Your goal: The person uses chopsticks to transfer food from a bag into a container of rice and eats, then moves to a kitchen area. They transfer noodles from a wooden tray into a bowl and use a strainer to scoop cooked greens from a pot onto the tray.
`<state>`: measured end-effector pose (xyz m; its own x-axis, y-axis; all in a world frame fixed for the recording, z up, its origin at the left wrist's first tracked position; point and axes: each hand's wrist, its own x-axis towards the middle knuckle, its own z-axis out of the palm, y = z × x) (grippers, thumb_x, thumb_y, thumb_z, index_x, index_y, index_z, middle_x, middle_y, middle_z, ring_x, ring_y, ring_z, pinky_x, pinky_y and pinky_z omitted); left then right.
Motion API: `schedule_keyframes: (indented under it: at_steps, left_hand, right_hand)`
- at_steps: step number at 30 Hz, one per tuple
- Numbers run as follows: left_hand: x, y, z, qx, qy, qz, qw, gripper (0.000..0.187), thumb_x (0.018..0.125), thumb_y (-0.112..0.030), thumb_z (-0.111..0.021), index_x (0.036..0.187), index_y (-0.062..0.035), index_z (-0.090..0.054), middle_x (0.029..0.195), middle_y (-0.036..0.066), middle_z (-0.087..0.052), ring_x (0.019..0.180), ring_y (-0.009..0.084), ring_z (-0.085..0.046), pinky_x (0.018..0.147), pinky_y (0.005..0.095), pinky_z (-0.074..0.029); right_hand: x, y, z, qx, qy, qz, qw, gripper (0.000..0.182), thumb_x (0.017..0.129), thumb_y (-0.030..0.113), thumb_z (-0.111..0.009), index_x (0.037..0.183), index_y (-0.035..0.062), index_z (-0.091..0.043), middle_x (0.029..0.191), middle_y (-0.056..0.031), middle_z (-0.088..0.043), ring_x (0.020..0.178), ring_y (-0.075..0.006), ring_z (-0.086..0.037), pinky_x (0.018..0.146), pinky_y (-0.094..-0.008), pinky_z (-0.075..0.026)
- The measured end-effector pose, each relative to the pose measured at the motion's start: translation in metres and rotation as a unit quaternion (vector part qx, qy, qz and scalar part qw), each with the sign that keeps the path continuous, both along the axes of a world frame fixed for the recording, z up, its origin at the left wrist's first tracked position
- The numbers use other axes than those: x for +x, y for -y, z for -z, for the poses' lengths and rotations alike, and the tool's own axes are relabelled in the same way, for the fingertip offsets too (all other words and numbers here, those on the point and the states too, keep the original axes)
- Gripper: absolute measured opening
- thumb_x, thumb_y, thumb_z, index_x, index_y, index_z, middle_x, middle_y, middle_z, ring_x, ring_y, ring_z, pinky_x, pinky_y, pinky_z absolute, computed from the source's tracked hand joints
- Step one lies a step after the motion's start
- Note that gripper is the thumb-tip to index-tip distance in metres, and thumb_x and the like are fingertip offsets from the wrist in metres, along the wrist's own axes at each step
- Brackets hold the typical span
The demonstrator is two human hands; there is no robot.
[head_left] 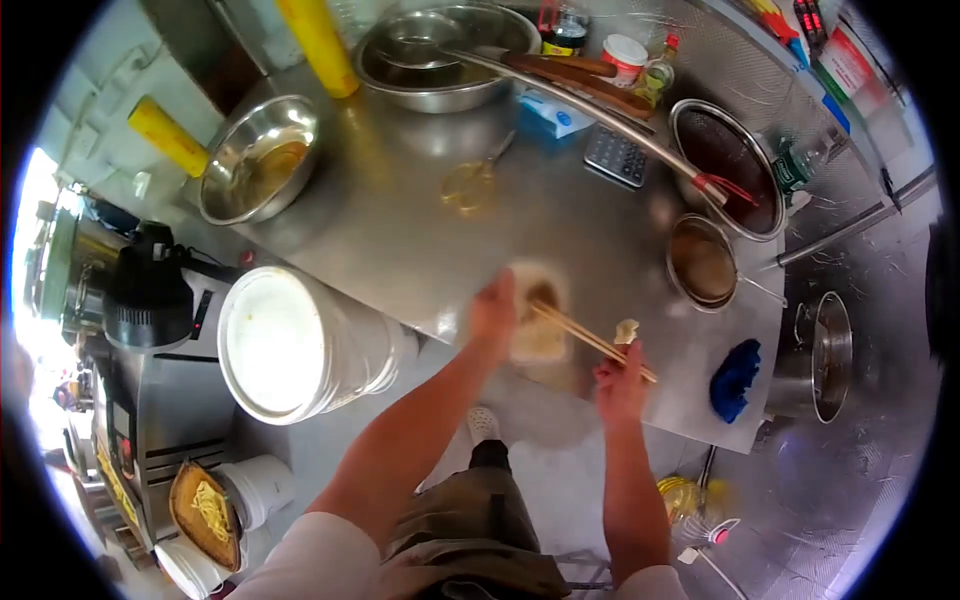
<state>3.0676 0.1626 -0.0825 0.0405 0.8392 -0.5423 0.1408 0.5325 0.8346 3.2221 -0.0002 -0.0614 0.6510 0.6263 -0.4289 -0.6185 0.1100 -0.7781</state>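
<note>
From here the left hand [492, 308] is a blur, its fingers too smeared to count. The pale item [538, 345] beside it has soft edges, and I can't tell whether it is a bag or a box; the chopstick tips are lost against its dark patch. Much of the right palm is hidden by the curled fingers [607, 374], and the small whitish lump [626, 331] near them is too small to name. The calculator [615, 156] has keys too small to read. Both upper arms run off the bottom edge.
</note>
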Motion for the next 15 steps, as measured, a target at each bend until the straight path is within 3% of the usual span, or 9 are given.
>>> schedule_keyframes:
  at_steps: [3,6,10,12,13,15]
  left_hand:
    - [-0.004,-0.008,-0.01,0.178,-0.175,0.027,0.968,0.061,0.095,-0.054,-0.044,0.09,0.002,-0.066,0.079,0.018,-0.067,0.074,0.0278,-0.061,0.071,0.0431,-0.047]
    - [-0.019,-0.007,-0.03,0.118,-0.198,0.002,0.973,0.059,0.095,-0.053,-0.047,0.092,0.0033,-0.066,0.08,0.015,-0.066,0.075,0.02,-0.061,0.068,0.0368,-0.048]
    - [-0.078,0.025,-0.009,0.141,0.007,-0.08,0.987,0.047,0.096,-0.043,-0.052,0.096,0.0016,-0.066,0.088,0.007,-0.067,0.08,0.0131,-0.06,0.069,0.0294,-0.046]
    - [-0.12,0.057,-0.01,0.108,0.049,-0.126,0.985,0.04,0.096,-0.037,-0.053,0.099,0.0011,-0.065,0.092,0.006,-0.066,0.081,0.0122,-0.058,0.07,0.0276,-0.046]
    - [-0.141,0.073,-0.034,0.057,0.045,-0.144,0.987,0.037,0.096,-0.035,-0.054,0.1,0.0009,-0.065,0.092,0.006,-0.066,0.081,0.0117,-0.057,0.07,0.0268,-0.045]
    - [-0.19,0.107,-0.025,0.006,0.024,-0.175,0.984,0.034,0.092,-0.03,-0.056,0.097,0.0015,-0.065,0.09,0.007,-0.066,0.08,0.0134,-0.058,0.069,0.0278,-0.046]
  right_hand:
    - [0.0,-0.008,0.015,0.018,0.031,-0.017,0.999,0.028,0.096,0.032,-0.058,0.09,0.0049,-0.057,0.075,-0.0067,-0.059,0.062,-0.0163,-0.056,0.055,-0.0317,-0.047]
    - [-0.011,-0.02,0.007,0.019,0.033,0.014,0.999,0.028,0.097,0.03,-0.056,0.086,0.0038,-0.056,0.073,-0.0076,-0.058,0.056,-0.0163,-0.054,0.051,-0.0312,-0.046]
    - [-0.009,-0.032,-0.016,-0.061,0.065,0.064,0.994,0.033,0.097,0.031,-0.055,0.079,0.0035,-0.053,0.066,-0.006,-0.055,0.048,-0.0147,-0.05,0.045,-0.0279,-0.042]
    - [0.003,-0.028,-0.025,-0.073,0.128,0.077,0.986,0.035,0.098,0.032,-0.055,0.076,0.0038,-0.051,0.063,-0.005,-0.053,0.045,-0.0135,-0.048,0.042,-0.0261,-0.04]
    - [0.003,-0.026,-0.026,-0.095,0.192,0.045,0.976,0.036,0.098,0.032,-0.054,0.076,0.0038,-0.052,0.062,-0.0047,-0.053,0.046,-0.0129,-0.048,0.042,-0.0258,-0.039]
    - [0.001,-0.029,-0.027,-0.13,0.316,-0.016,0.94,0.036,0.098,0.033,-0.054,0.076,0.0039,-0.052,0.061,-0.004,-0.052,0.047,-0.0117,-0.048,0.042,-0.0252,-0.039]
